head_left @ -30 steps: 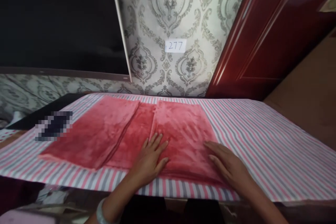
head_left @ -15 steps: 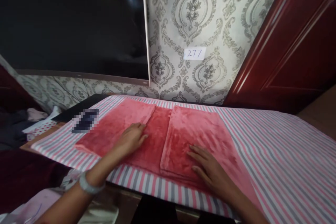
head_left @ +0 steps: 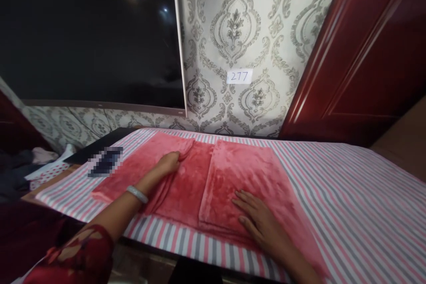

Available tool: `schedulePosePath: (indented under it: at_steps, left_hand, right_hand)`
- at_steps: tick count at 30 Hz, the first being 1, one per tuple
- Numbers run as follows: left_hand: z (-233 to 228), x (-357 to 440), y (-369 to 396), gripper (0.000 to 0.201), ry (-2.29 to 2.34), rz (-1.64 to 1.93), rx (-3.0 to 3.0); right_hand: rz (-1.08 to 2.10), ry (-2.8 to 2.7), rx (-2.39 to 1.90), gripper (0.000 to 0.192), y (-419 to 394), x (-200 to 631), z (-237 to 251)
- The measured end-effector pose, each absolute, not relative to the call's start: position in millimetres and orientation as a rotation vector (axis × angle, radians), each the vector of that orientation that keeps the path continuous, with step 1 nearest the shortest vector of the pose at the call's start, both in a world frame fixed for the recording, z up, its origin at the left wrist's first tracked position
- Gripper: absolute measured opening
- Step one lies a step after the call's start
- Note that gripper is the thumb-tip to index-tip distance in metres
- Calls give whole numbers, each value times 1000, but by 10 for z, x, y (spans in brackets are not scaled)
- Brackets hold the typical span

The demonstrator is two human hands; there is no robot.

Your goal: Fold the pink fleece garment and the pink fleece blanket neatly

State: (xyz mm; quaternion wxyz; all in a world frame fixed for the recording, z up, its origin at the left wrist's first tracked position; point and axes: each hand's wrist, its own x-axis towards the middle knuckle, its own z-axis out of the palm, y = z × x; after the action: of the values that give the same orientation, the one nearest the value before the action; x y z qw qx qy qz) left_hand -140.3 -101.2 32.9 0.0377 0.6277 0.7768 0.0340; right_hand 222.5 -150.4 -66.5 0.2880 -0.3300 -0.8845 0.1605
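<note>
A plush pinkish-red blanket (head_left: pixel 189 186) lies on the striped cloth, its left and right sides folded inward with a darker strip between them. My left hand (head_left: pixel 170 163) is closed on the inner edge of the left fold, and the fabric there is bunched up into creases. On the right fold my right hand (head_left: pixel 254 213) rests flat, palm down, fingers spread a little. A light-coloured bangle (head_left: pixel 137 194) is around my left wrist.
The striped cloth (head_left: pixel 349 186) covers the table. A pixelated dark object (head_left: pixel 106 162) lies on its left. Behind stand a large black screen (head_left: pixel 89 40), a patterned wall with a "277" paper (head_left: pixel 239 76), and a dark red door (head_left: pixel 349 44). Clothes (head_left: pixel 20 168) lie at far left.
My left hand has gone from lying flat on the blanket to gripping the left fold's edge, slightly farther away. The right hand stays in place. The view has tilted up slightly.
</note>
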Motion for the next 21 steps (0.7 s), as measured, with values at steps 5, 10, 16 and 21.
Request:
schedulePosePath:
  at_steps: [5, 10, 16, 21]
  left_hand:
    - [574, -1394, -897, 31, 2366, 210, 1955]
    - [417, -1107, -814, 33, 2351, 208, 1967]
    - [176, -902, -834, 37, 2372, 116, 1979]
    - [330, -887, -813, 36, 2383, 140, 2010]
  right_hand:
    - [439, -2359, -874, 44, -1494, 2223, -700]
    - [460, -2361, -892, 45, -1499, 2219, -677]
    - [470, -2356, -902, 45, -1528, 2215, -613]
    - [449, -2333, -894, 43, -1517, 2212, -643]
